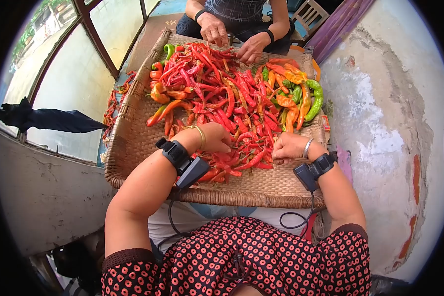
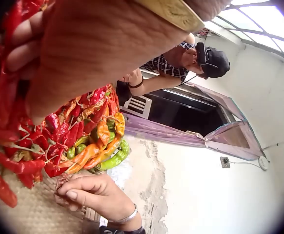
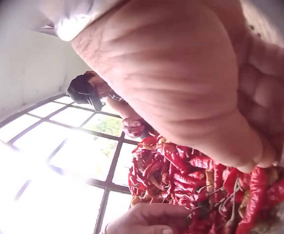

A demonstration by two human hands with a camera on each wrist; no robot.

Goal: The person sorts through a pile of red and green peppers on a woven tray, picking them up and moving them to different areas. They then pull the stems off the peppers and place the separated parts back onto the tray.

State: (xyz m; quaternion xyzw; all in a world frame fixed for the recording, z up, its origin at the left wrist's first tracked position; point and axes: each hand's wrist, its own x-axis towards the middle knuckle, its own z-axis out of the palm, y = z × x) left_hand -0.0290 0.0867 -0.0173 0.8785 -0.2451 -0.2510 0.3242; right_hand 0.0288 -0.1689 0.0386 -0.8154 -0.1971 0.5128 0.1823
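Note:
A heap of red chili peppers (image 1: pixel 241 98), many wrinkled, covers a woven tray (image 1: pixel 232 196). My left hand (image 1: pixel 214 138) reaches low over the near left side of the heap. Its fingers (image 2: pixel 25 53) are among red chilies in the left wrist view, with thumb and fingers apart. My right hand (image 1: pixel 288 148) is at the heap's near right edge with its fingers bent. In the left wrist view, its thumb and fingers pinch a small, dull brownish-red shrivelled chili (image 2: pixel 62 182). My right palm hides part of the heap in the right wrist view.
Orange peppers (image 1: pixel 292 101) and green peppers (image 1: pixel 314 101) lie on the tray's right side. Across the tray, another person's hands (image 1: pixel 251 48) work at the far edge. A folded dark umbrella (image 1: pixel 59 121) hangs at left by the windows. A rough wall (image 1: pixel 375 123) stands at right.

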